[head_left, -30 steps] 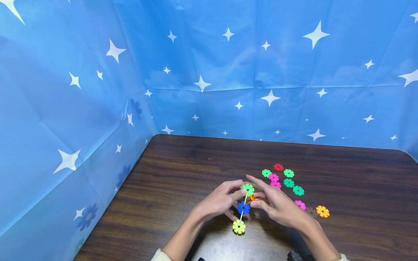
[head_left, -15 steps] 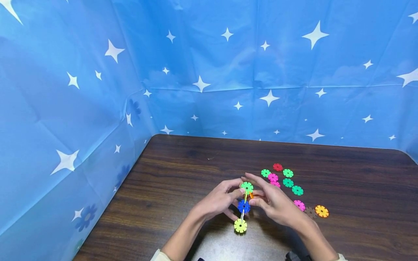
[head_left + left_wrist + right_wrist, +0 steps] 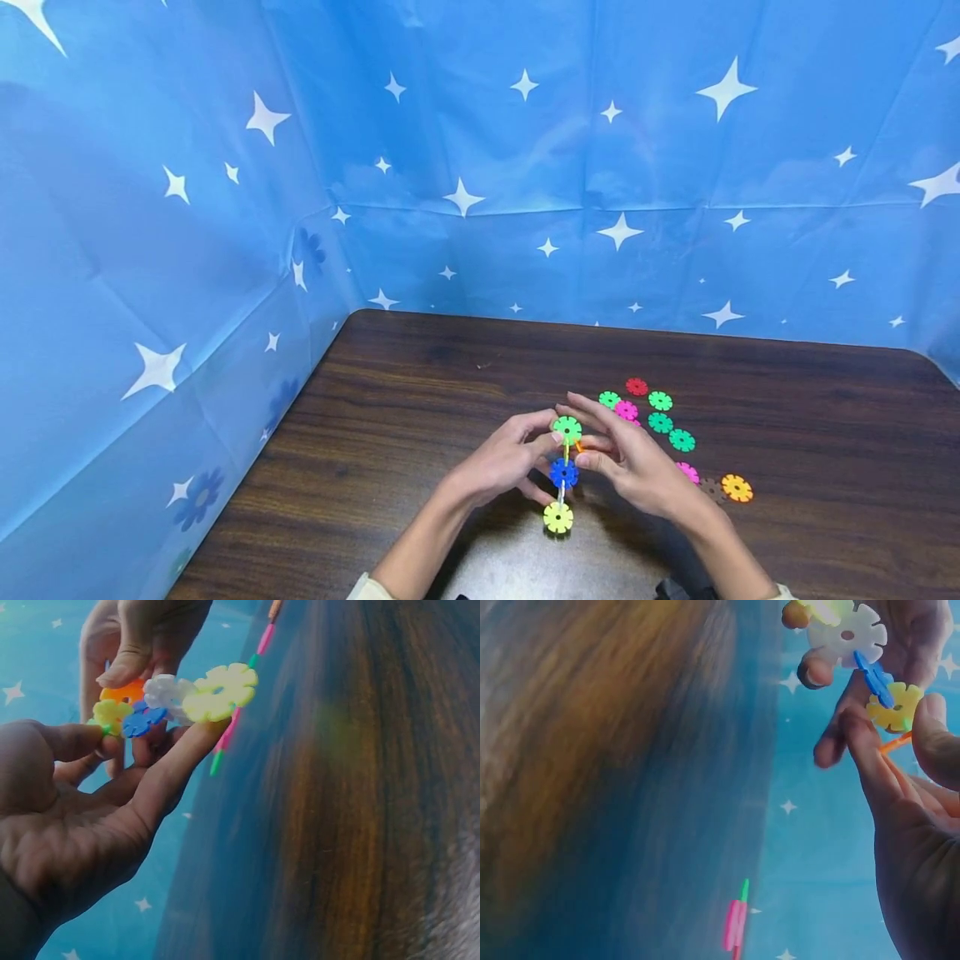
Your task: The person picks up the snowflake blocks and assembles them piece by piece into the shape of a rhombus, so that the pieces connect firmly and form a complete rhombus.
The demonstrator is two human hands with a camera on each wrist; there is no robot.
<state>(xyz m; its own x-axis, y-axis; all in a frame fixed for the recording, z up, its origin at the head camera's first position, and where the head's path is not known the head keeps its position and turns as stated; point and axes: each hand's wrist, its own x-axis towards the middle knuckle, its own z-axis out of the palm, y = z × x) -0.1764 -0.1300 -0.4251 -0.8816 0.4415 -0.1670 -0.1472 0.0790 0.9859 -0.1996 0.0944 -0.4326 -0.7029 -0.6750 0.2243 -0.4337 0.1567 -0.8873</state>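
My left hand (image 3: 498,462) pinches the green notched snowflake disc (image 3: 567,431) at the far end of a linked chain. Down the chain come a yellow disc (image 3: 896,707), a blue disc (image 3: 564,474), a white disc (image 3: 847,635) and a yellow-green disc (image 3: 558,517) at the near end. In the left wrist view, a left finger touches the yellow-green disc from below. Between thumb and fingers, my right hand (image 3: 641,471) holds an orange disc (image 3: 122,692) against the chain's far end. Fingers partly cover where the orange and green discs meet.
Loose snowflake discs lie flat on the dark wooden table (image 3: 375,417), right of the hands: a red disc (image 3: 637,387), an orange-yellow disc (image 3: 737,488), a brown disc (image 3: 713,490), and several green and pink ones. A blue starred curtain (image 3: 480,125) stands behind and left.
The chain's near end has swung slightly to the right, so the chain hangs straighter. Both hands keep their hold and have barely moved.
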